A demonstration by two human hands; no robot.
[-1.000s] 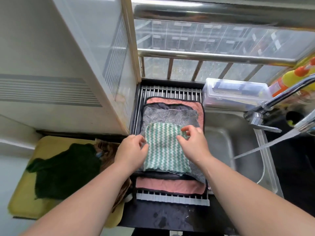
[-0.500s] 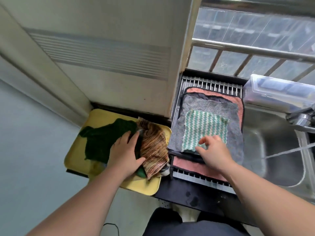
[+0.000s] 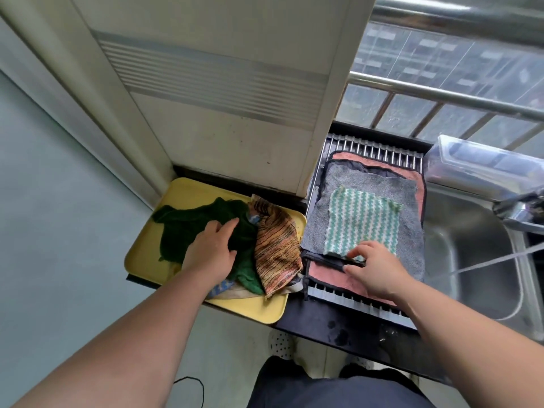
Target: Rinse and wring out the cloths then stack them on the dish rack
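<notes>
fingers [image 3: 230, 227] of left hand [image 3: 210, 250] lie loose on green cloth [image 3: 179, 228] in the tray [image 3: 188, 192]. right hand [image 3: 378, 267], uncurled, touches zigzag cloth's [image 3: 362, 219] near edge.

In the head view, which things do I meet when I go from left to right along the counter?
green cloth → striped cloth → zigzag cloth → sink

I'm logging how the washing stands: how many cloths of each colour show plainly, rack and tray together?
Pink cloth with dark edging, on the metal dish rack: 1
Grey towelling cloth: 1
Green-and-white zigzag cloth: 1
Dark green cloth, on the yellow plastic tray: 1
Orange-brown striped cloth: 1
Total: 5; fabric peeking from under the tray pile is not counted.
</notes>
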